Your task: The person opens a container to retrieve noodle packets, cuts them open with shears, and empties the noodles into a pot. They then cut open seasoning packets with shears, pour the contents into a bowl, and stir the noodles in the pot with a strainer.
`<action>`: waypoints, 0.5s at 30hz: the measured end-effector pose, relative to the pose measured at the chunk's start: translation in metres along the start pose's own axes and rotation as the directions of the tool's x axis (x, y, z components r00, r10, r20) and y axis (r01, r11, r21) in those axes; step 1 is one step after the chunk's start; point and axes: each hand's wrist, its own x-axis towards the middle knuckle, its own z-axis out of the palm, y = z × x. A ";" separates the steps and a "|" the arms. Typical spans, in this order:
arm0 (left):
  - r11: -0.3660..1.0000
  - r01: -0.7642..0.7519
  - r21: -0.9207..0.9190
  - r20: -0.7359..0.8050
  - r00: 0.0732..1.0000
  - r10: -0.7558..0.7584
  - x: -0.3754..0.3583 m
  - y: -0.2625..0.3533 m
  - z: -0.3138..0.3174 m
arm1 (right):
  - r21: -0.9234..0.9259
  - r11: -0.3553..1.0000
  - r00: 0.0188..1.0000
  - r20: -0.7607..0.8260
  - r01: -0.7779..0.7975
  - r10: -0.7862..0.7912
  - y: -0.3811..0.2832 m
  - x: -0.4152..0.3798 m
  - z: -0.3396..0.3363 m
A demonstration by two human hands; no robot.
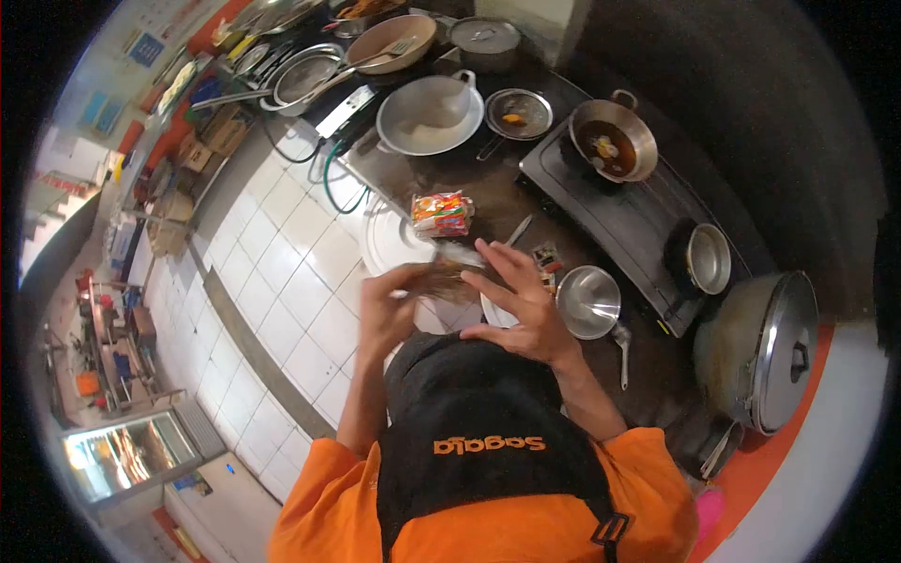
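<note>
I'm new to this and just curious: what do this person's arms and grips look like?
Short orange fabric sleeves leave the forearms bare. The left grip and right grip are ordinary human hands, ungloved, with no cables or markings visible.

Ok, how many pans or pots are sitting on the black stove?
2. The wide pan of brown liquid sits at one end of the stove; the small round pan sits at the other, nearer the big lidded pot, which stands off it.

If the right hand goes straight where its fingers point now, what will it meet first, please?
The right hand would most likely meet first the blurred item near its fingers. Beyond that, roughly in line, is the red packet, but depth is unclear.
</note>
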 end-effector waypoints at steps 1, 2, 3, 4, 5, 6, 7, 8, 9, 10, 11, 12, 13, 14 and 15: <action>0.995 -0.037 0.095 -0.077 0.996 0.045 -0.003 -0.008 -0.019 | 0.040 0.998 0.999 -0.013 -0.038 0.039 0.003 -0.005 0.000; 0.991 0.078 -0.110 -0.069 0.994 -0.086 -0.010 -0.006 -0.046 | 0.084 0.994 0.997 -0.025 -0.074 0.077 0.008 -0.009 -0.001; 0.838 -0.070 -0.542 -0.063 0.997 0.043 -0.021 0.003 -0.058 | 0.063 0.994 0.994 -0.053 -0.089 0.092 0.015 -0.013 -0.006; 0.861 -0.078 -0.503 -0.189 0.982 -0.021 -0.029 -0.035 -0.087 | 0.046 0.988 0.988 -0.049 -0.147 0.149 0.027 -0.019 -0.008; 0.947 -0.005 -0.322 -0.218 0.974 -0.069 -0.026 -0.022 -0.086 | 0.035 0.979 0.978 -0.042 -0.203 0.204 0.041 -0.026 -0.007; 0.987 0.086 -0.132 -0.246 0.962 -0.117 -0.023 -0.010 -0.084 | 0.029 0.966 0.966 -0.030 -0.257 0.258 0.054 -0.033 -0.004; 0.992 0.122 0.030 -0.197 0.974 -0.114 -0.023 -0.026 -0.091 | 0.059 0.957 0.955 -0.070 -0.284 0.288 0.067 -0.038 0.001; 0.970 0.141 0.196 -0.146 0.983 -0.114 -0.024 -0.045 -0.105 | 0.107 0.922 0.925 -0.035 -0.373 0.378 0.079 -0.042 0.006; 0.968 0.122 -0.220 0.042 0.992 -0.116 -0.036 -0.051 -0.122 | 0.153 0.876 0.886 -0.007 -0.458 0.464 0.093 -0.044 0.013; 0.963 0.264 0.048 -0.047 0.964 -0.261 -0.043 -0.027 -0.114 | 0.196 0.817 0.835 0.029 -0.543 0.549 0.107 -0.049 0.023; 0.861 0.421 0.286 -0.134 0.907 -0.399 -0.049 -0.004 -0.107 | 0.246 0.743 0.776 0.073 -0.623 0.626 0.127 -0.058 0.040; 0.984 0.164 0.073 -0.149 0.977 -0.152 -0.049 -0.012 -0.085 | 0.286 0.664 0.714 0.121 -0.691 0.690 0.156 -0.065 0.060; 0.990 0.128 0.063 -0.194 0.974 -0.114 -0.049 -0.018 -0.080 | 0.321 0.582 0.650 0.171 -0.747 0.741 0.186 -0.070 0.081; 0.993 0.119 0.021 -0.196 0.974 -0.113 -0.050 -0.019 -0.085 | 0.255 0.564 0.609 0.155 -0.786 0.778 0.214 -0.073 0.101; 0.994 0.109 -0.022 -0.199 0.974 -0.111 -0.051 -0.020 -0.090 | 0.198 0.537 0.564 0.126 -0.820 0.816 0.241 -0.073 0.124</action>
